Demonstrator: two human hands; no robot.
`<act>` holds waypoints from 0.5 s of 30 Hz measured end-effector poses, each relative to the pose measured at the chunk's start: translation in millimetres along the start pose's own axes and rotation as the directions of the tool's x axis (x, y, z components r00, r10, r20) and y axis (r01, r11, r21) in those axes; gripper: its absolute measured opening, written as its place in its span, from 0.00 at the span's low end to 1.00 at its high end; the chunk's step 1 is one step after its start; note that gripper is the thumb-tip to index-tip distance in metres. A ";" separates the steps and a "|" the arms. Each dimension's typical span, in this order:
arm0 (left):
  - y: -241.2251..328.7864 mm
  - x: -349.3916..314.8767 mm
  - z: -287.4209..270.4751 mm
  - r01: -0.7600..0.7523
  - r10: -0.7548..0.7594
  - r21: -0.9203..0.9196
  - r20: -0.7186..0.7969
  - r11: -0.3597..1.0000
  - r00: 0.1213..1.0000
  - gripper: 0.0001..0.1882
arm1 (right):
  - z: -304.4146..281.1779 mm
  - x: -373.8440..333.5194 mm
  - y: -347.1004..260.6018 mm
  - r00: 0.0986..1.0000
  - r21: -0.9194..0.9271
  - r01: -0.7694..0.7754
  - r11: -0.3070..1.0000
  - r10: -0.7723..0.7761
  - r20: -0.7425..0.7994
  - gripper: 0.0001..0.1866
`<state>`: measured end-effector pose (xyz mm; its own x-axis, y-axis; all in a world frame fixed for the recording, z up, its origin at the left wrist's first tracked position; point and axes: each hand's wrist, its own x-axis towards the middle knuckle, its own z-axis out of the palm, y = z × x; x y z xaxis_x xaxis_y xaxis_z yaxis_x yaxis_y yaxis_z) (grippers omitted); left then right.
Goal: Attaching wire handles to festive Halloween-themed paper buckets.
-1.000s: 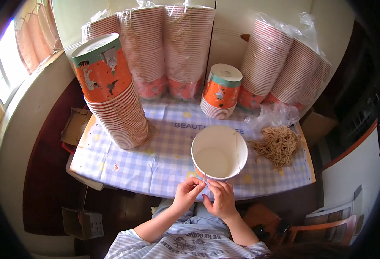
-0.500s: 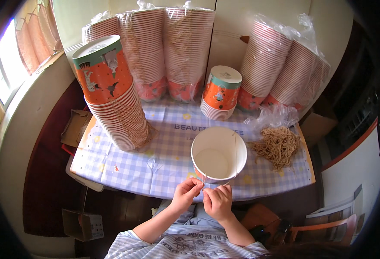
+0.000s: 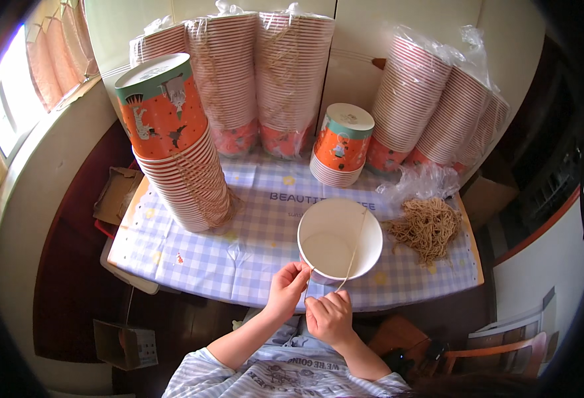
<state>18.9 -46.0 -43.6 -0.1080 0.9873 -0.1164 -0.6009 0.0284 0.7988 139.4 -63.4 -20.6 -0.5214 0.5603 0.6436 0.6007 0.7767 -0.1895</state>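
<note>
A white-lined paper bucket (image 3: 326,244) stands mouth up near the table's front edge. A tan cord (image 3: 354,252) runs from its far rim across the mouth and down to my right hand (image 3: 329,320). My right hand is closed on the cord, just below the near rim. My left hand (image 3: 286,290) pinches another stretch of cord at the bucket's front left side; a short piece hangs between the two hands. The exact finger grip on the cord is partly hidden.
A tangled pile of tan cord (image 3: 426,229) lies right of the bucket beside crumpled plastic (image 3: 418,186). A tall stack of orange buckets (image 3: 182,179), draped with cords, stands at left. A short upturned stack (image 3: 342,146) and bagged stacks (image 3: 288,79) line the back of the checked tablecloth (image 3: 192,255).
My hands have drawn apart a little, the left moving up and the right down. The cord across the bucket's mouth has shifted left and shows more plainly.
</note>
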 end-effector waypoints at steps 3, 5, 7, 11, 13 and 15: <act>0.4 1.0 5.1 -0.074 0.078 0.116 -0.029 0.990 0.997 0.05 | -2.8 0.5 0.4 1.000 -0.014 0.007 1.000 -0.007 0.021 0.05; 0.9 2.2 5.1 -0.109 0.114 0.186 -0.013 0.977 0.993 0.05 | -3.5 -0.2 1.8 1.000 -0.015 0.010 1.000 -0.010 0.024 0.05; 0.3 3.4 3.8 -0.145 0.149 0.254 0.005 0.956 0.989 0.05 | -4.2 -0.7 2.9 1.000 -0.017 0.013 1.000 -0.013 0.025 0.05; -3.5 8.2 -7.0 -0.260 0.251 0.443 0.080 0.858 0.965 0.05 | -7.3 -1.7 4.8 0.999 -0.018 0.017 1.000 -0.017 0.035 0.05; 1.0 9.4 -11.3 -0.287 0.269 0.482 0.108 0.828 0.957 0.06 | -10.8 -2.5 7.9 0.999 -0.014 0.021 1.000 -0.020 0.025 0.05; 16.6 12.8 -12.5 -0.407 0.349 0.670 0.228 0.621 0.909 0.07 | -17.5 -3.7 13.6 1.000 -0.057 0.005 0.998 -0.006 -0.013 0.05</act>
<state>-2.4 -34.8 -39.3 -0.1271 0.9429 0.3078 0.2015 -0.2793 0.9388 160.1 -59.9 -12.6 -0.5171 0.5518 0.6543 0.6316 0.7619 -0.1434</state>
